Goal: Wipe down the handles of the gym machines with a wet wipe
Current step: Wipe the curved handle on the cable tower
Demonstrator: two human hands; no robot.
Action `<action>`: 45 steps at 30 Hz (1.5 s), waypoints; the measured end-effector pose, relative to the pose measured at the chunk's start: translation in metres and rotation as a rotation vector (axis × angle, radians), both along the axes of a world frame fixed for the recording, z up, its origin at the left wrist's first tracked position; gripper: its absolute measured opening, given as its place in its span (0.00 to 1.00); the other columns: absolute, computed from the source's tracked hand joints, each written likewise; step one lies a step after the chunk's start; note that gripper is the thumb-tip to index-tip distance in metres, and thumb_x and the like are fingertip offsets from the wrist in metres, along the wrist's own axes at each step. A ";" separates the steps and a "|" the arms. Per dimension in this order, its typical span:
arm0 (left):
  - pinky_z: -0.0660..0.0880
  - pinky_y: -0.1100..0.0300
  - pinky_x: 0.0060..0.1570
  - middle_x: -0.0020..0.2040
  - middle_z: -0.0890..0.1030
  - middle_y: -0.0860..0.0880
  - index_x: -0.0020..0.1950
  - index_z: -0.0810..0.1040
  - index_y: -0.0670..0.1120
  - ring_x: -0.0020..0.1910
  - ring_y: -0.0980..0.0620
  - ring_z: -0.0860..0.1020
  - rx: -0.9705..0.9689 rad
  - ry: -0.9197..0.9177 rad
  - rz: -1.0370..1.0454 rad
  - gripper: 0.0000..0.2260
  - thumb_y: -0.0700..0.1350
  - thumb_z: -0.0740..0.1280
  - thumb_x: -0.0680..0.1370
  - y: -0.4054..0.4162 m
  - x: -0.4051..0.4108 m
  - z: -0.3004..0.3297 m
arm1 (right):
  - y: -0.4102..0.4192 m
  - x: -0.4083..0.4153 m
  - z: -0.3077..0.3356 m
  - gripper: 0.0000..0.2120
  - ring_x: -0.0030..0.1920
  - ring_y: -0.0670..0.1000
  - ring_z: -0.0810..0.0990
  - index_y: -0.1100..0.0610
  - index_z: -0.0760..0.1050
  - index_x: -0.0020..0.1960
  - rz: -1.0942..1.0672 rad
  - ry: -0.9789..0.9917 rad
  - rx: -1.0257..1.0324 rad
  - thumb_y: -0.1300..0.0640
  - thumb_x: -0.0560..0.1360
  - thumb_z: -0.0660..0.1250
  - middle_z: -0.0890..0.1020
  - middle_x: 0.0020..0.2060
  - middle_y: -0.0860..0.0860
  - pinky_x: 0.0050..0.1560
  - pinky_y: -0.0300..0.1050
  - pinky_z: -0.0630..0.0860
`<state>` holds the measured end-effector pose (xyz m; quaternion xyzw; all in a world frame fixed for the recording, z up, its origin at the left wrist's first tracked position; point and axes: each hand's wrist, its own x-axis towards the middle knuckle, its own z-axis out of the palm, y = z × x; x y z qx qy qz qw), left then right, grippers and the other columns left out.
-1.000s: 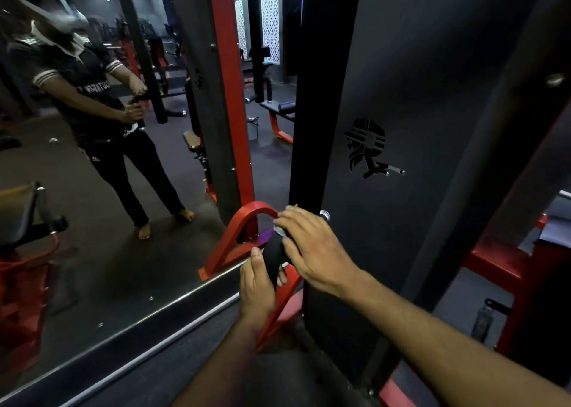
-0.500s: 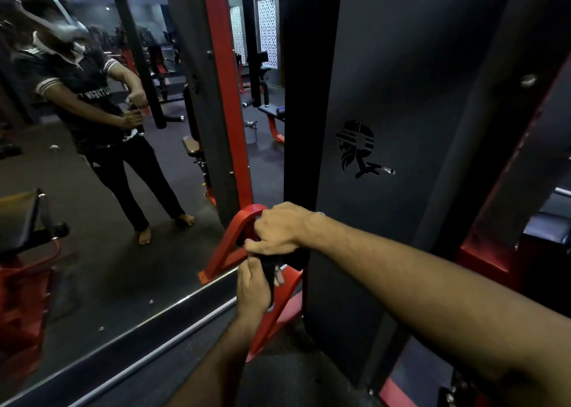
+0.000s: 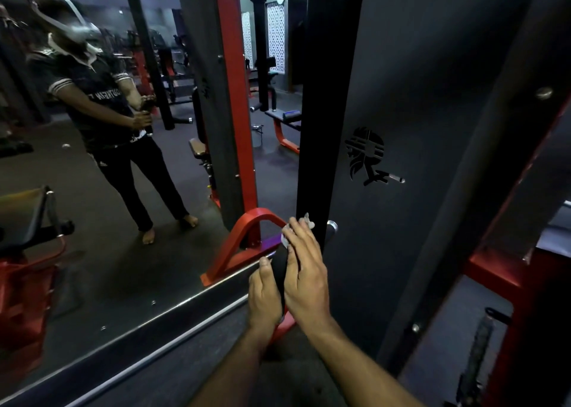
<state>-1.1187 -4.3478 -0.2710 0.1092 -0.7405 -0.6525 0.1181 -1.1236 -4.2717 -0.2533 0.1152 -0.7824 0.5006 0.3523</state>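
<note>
**Handle wipe: grip steadied low, wipe worked at the top end**

- Black handle [image 3: 280, 272] sat low in front of the dark machine panel [image 3: 401, 113], just beside the red frame loop [image 3: 247, 236] and the mirror [image 3: 92, 221]. Both hands were on it.
- Left hand [image 3: 264, 295] was wrapped round the lower part of the grip, thumb up along its side. It was holding and steadying the handle.
- Right hand [image 3: 304, 278] lay against the handle's right side, fingers mostly straight and extended upward, pressing a crumpled wet wipe [image 3: 298, 229] onto the upper end. White wipe showed only past the fingertips; the rest was hidden under the palm.
- Handling, as a judgement: the grip looked like a rigid bar under rubber or foam sleeving, so stiff, not fragile, likely tacky rather than slick. If it hung from a cable it could swing or spin, so steadying it low made sense. Attachment wasn't visible.
- Wipe: light, limp, damp. It would bunch up; needed flat finger pressure, not a pinch.
- Orientation: long axis ran near upright, tilted slightly, top end toward the panel edge, bottom end toward the person. Strokes should follow that axis, plus a wrap-around twist.
</note>
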 end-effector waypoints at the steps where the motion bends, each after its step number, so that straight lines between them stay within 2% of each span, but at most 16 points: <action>1: 0.69 0.75 0.46 0.40 0.83 0.62 0.46 0.77 0.58 0.44 0.73 0.78 0.014 0.007 -0.008 0.18 0.50 0.51 0.88 0.001 -0.002 -0.001 | -0.002 0.006 0.000 0.20 0.77 0.45 0.62 0.60 0.72 0.73 -0.005 -0.022 -0.025 0.68 0.82 0.60 0.70 0.74 0.49 0.76 0.38 0.59; 2: 0.70 0.74 0.51 0.45 0.85 0.63 0.50 0.80 0.54 0.50 0.70 0.79 0.022 0.011 -0.003 0.18 0.56 0.52 0.87 0.001 -0.002 -0.002 | -0.004 0.011 0.000 0.21 0.78 0.44 0.61 0.60 0.70 0.74 -0.011 -0.039 -0.051 0.69 0.82 0.60 0.68 0.76 0.48 0.76 0.36 0.59; 5: 0.71 0.51 0.68 0.64 0.81 0.46 0.67 0.79 0.45 0.65 0.49 0.77 0.061 -0.031 0.010 0.36 0.71 0.50 0.79 0.000 -0.004 -0.010 | -0.009 0.029 0.001 0.23 0.77 0.39 0.61 0.55 0.68 0.75 -0.034 -0.119 -0.161 0.68 0.82 0.62 0.66 0.76 0.43 0.73 0.31 0.59; 8: 0.71 0.45 0.70 0.68 0.78 0.45 0.72 0.75 0.48 0.68 0.47 0.75 0.035 -0.069 -0.057 0.38 0.72 0.50 0.76 0.000 -0.003 -0.011 | -0.015 0.039 0.004 0.24 0.75 0.35 0.60 0.48 0.66 0.75 -0.041 -0.200 -0.264 0.64 0.83 0.61 0.65 0.74 0.35 0.73 0.30 0.58; 11: 0.72 0.46 0.68 0.64 0.81 0.43 0.66 0.79 0.46 0.64 0.46 0.77 0.112 -0.067 -0.025 0.26 0.62 0.53 0.84 -0.001 0.000 -0.005 | -0.017 0.030 0.015 0.24 0.76 0.33 0.56 0.50 0.62 0.78 -0.060 -0.255 -0.288 0.62 0.84 0.58 0.62 0.76 0.36 0.76 0.32 0.56; 15: 0.71 0.46 0.68 0.62 0.81 0.40 0.64 0.79 0.43 0.64 0.44 0.77 0.096 -0.050 0.003 0.29 0.65 0.54 0.83 -0.003 0.001 -0.001 | -0.016 0.023 0.019 0.26 0.76 0.32 0.53 0.52 0.59 0.80 -0.057 -0.281 -0.188 0.65 0.83 0.58 0.58 0.78 0.38 0.76 0.32 0.53; 18: 0.69 0.46 0.68 0.62 0.81 0.39 0.66 0.80 0.40 0.65 0.42 0.77 0.032 -0.013 0.041 0.37 0.68 0.49 0.81 -0.004 -0.004 -0.005 | -0.005 0.031 0.008 0.27 0.75 0.36 0.62 0.53 0.66 0.77 -0.020 -0.288 -0.217 0.70 0.81 0.60 0.65 0.77 0.41 0.74 0.40 0.65; 21: 0.70 0.45 0.66 0.60 0.81 0.37 0.64 0.80 0.37 0.63 0.40 0.77 0.025 -0.010 0.046 0.44 0.74 0.47 0.77 -0.007 -0.009 -0.009 | -0.004 0.048 -0.001 0.22 0.69 0.36 0.72 0.53 0.73 0.71 -0.028 -0.285 -0.184 0.68 0.80 0.64 0.75 0.67 0.39 0.68 0.30 0.67; 24: 0.68 0.48 0.68 0.64 0.79 0.36 0.67 0.77 0.36 0.66 0.39 0.75 0.041 -0.033 0.028 0.34 0.64 0.50 0.84 -0.007 -0.010 -0.009 | -0.002 0.044 0.002 0.17 0.57 0.33 0.80 0.49 0.81 0.63 -0.049 -0.326 -0.276 0.64 0.79 0.68 0.82 0.53 0.32 0.59 0.29 0.74; 27: 0.71 0.40 0.66 0.58 0.81 0.33 0.63 0.79 0.35 0.61 0.34 0.78 0.025 -0.029 0.001 0.49 0.78 0.45 0.76 -0.010 -0.020 -0.032 | 0.013 0.028 0.018 0.13 0.48 0.37 0.83 0.47 0.84 0.53 -0.046 -0.363 -0.406 0.64 0.78 0.69 0.86 0.44 0.37 0.49 0.31 0.78; 30: 0.71 0.33 0.64 0.56 0.81 0.32 0.68 0.79 0.50 0.60 0.30 0.78 0.027 -0.042 -0.064 0.42 0.78 0.44 0.77 -0.013 -0.036 -0.067 | 0.024 0.015 0.026 0.12 0.45 0.41 0.85 0.49 0.84 0.49 0.002 -0.380 -0.599 0.66 0.77 0.69 0.87 0.43 0.43 0.45 0.33 0.78; 33: 0.75 0.41 0.59 0.52 0.84 0.48 0.62 0.76 0.57 0.54 0.42 0.81 -0.054 0.039 -0.088 0.24 0.67 0.46 0.83 -0.009 -0.018 -0.030 | 0.024 0.006 0.025 0.12 0.47 0.47 0.86 0.52 0.83 0.50 0.047 -0.450 -0.802 0.68 0.78 0.67 0.87 0.45 0.50 0.48 0.43 0.82; 35: 0.73 0.52 0.56 0.52 0.80 0.56 0.57 0.73 0.60 0.53 0.53 0.79 -0.050 0.133 -0.082 0.10 0.53 0.54 0.83 -0.010 -0.015 0.002 | 0.021 0.008 0.023 0.13 0.48 0.47 0.86 0.57 0.80 0.54 0.111 -0.504 -0.883 0.72 0.78 0.64 0.86 0.47 0.52 0.45 0.38 0.82; 37: 0.71 0.57 0.59 0.60 0.78 0.56 0.61 0.72 0.63 0.57 0.60 0.78 -0.013 0.186 -0.093 0.16 0.44 0.59 0.79 -0.010 -0.029 0.039 | 0.021 0.013 0.015 0.14 0.48 0.47 0.86 0.59 0.79 0.55 0.171 -0.519 -0.815 0.74 0.78 0.63 0.86 0.47 0.52 0.45 0.36 0.80; 41: 0.68 0.65 0.68 0.71 0.73 0.58 0.77 0.63 0.57 0.67 0.68 0.72 -0.240 0.209 -0.365 0.22 0.49 0.61 0.83 0.005 -0.046 0.100 | 0.026 0.015 -0.010 0.12 0.42 0.46 0.84 0.63 0.79 0.48 0.278 -0.580 -0.661 0.77 0.75 0.63 0.86 0.40 0.54 0.43 0.34 0.78; 45: 0.72 0.61 0.61 0.69 0.78 0.52 0.81 0.52 0.55 0.67 0.54 0.78 -0.567 0.192 -0.382 0.32 0.54 0.66 0.83 0.023 -0.050 0.093 | 0.034 -0.001 -0.020 0.11 0.38 0.50 0.81 0.61 0.78 0.46 0.363 -0.653 -0.716 0.74 0.78 0.62 0.82 0.36 0.57 0.39 0.40 0.77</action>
